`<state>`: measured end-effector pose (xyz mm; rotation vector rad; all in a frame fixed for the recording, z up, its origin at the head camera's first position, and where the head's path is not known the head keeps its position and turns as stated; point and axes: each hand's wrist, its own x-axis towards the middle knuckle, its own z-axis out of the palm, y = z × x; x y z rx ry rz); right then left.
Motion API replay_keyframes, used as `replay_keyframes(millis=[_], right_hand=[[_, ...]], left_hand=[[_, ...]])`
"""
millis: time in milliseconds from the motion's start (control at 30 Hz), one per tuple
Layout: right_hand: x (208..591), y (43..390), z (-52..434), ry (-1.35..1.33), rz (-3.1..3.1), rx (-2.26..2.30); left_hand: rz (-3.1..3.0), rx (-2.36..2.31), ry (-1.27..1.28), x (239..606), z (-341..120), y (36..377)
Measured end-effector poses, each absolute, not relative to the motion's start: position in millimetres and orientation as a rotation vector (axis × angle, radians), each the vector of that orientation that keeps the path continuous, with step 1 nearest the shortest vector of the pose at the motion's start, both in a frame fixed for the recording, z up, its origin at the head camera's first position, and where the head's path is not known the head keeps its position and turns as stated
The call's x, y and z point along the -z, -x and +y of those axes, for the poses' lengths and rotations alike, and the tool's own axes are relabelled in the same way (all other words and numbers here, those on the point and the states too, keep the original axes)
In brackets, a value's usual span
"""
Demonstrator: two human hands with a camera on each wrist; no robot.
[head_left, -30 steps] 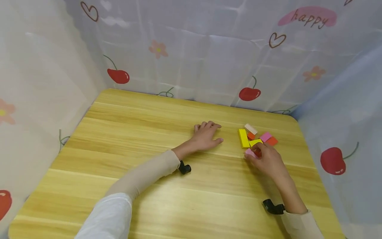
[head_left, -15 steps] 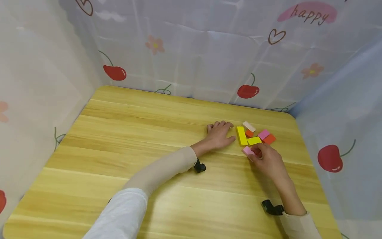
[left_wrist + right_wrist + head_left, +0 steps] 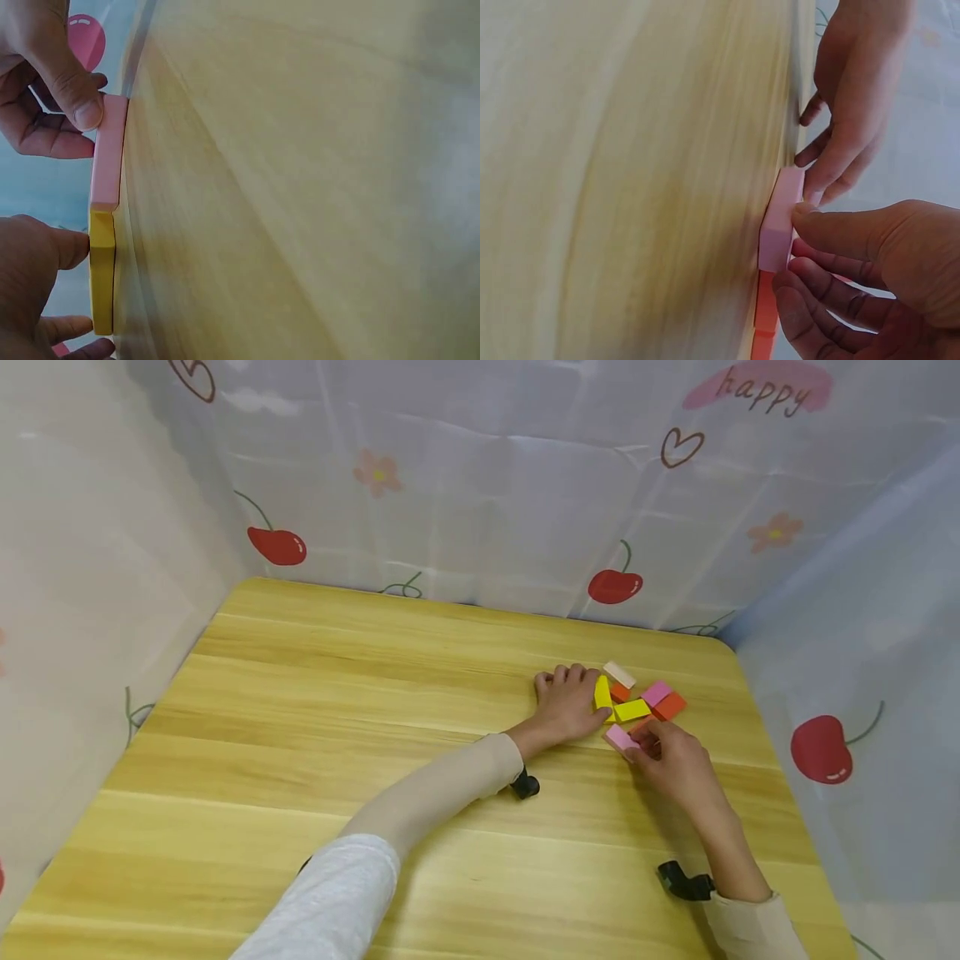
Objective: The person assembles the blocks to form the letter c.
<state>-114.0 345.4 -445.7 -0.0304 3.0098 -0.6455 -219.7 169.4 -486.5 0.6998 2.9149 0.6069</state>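
My left hand (image 3: 592, 697) lies on the table against the long yellow block (image 3: 602, 690). Its thumb (image 3: 64, 247) touches one end and a fingertip sits at the other. My right hand (image 3: 636, 745) pinches a pink block (image 3: 620, 737) that lies flat on the table, thumb (image 3: 75, 105) on its edge. In the left wrist view the pink block (image 3: 110, 154) butts end to end against a yellow block (image 3: 102, 270). In the right wrist view the pink block (image 3: 781, 217) lies between both hands, with an orange block (image 3: 765, 315) beside it.
A second yellow block (image 3: 632, 710), a cream block (image 3: 619, 673), an orange block (image 3: 619, 692), another pink block (image 3: 656, 692) and an orange-red block (image 3: 672, 705) cluster at the far right of the wooden table (image 3: 337, 710). Cherry-print curtains wall in three sides.
My left hand slid right across the table until it reached the long yellow block. My right hand stayed on the pink block, nudging it slightly left.
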Motion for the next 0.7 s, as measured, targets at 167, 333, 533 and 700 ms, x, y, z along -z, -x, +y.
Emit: replay_keyframes(millis=[167,333,533,700], right_hand=[[446.6,114.2,346.0,0.038,3.003,0.662],[446.9,113.0,346.0,0.025,3.004,0.653],[447.7,110.8,344.9,0.014,3.014,0.644],[449.5,110.5,342.6,0.054,3.043,0.665]], left_hand=[[2.921,-0.624,-0.692,489.6,169.2,221.4],[2.918,-0.637,-0.701,492.4,170.1,223.3],[2.905,-0.644,-0.716,491.8,167.9,224.2],[2.899,-0.628,-0.724,489.7,160.1,225.7]])
